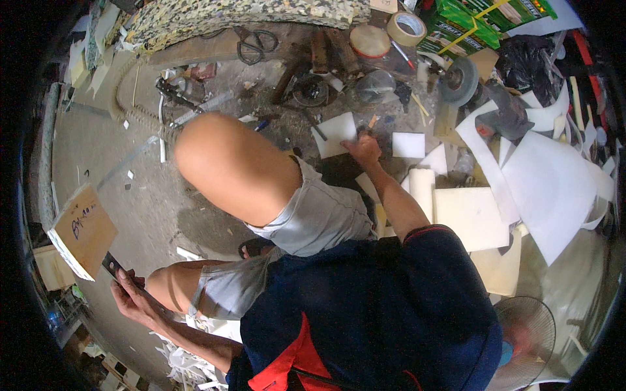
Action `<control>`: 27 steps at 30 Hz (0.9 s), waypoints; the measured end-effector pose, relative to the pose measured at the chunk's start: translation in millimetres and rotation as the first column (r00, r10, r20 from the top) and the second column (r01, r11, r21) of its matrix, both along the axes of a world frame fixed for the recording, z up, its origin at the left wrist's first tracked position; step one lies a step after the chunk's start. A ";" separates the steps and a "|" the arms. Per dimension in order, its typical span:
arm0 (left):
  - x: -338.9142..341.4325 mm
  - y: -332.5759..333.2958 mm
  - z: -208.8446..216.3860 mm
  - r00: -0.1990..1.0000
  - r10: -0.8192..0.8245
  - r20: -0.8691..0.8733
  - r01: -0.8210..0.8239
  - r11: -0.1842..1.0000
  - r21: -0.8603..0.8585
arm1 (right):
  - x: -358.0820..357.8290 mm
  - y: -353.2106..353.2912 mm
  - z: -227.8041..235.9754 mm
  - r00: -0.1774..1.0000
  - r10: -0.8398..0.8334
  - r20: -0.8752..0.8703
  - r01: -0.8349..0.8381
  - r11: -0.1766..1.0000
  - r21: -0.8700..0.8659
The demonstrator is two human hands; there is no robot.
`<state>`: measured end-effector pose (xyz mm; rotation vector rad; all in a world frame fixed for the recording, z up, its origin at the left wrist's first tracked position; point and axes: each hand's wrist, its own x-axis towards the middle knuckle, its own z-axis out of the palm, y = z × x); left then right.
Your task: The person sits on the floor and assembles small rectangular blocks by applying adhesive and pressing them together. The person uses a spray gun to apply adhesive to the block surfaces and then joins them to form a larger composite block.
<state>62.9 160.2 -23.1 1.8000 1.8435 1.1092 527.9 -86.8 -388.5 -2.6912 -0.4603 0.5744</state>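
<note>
The person sits low over a dusty concrete floor [130,195], one bare knee [215,156] raised in the middle of the view and grey shorts [313,218] below it. The left hand [134,296], at the near left, closes around a dark flat tool handle [111,265] that sticks up from the fist, and the upper end of that tool meets a tan foam block [81,231] with dark marks on its face; the block stands tilted just above the hand. The right hand [364,148] stretches out to the far side, past the knee, its fingers bent down onto the floor right beside a white square sheet [336,133]; whether it pinches anything there, I cannot tell, since the fingertips are hidden. A smaller white square [409,144] lies just to the right of that hand. Farther right, large white sheets [548,182] and pale cream slabs [473,218] overlap in a loose pile. Along the far edge sit black scissors [255,44], a roll of tan tape [406,27], a grey grinding wheel [458,81] and a green carton [482,19]. A fan [525,339] with a wire guard stands at the near right, beside the dark blue shirt [372,313].
</note>
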 end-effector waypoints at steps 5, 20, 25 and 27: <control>-10.1 -0.5 -2.0 1.000 0.023 -0.011 -0.023 0.998 -0.059 | -1.2 3.9 -20.9 0.988 -0.146 -0.045 0.148 0.989 0.031; -4.6 4.3 -13.9 0.991 -0.102 0.086 0.101 0.995 0.014 | 0.7 -30.7 230.2 0.988 0.074 -0.136 0.061 0.623 0.780; 0.4 -7.2 0.3 0.983 -0.151 0.101 0.148 0.988 0.043 | -78.3 42.4 312.7 0.779 0.448 0.440 -0.624 0.473 0.623; 2.1 -15.7 4.5 0.972 -0.145 0.183 0.138 0.989 0.048 | -88.8 56.6 307.1 0.668 0.561 0.490 -0.730 0.364 0.579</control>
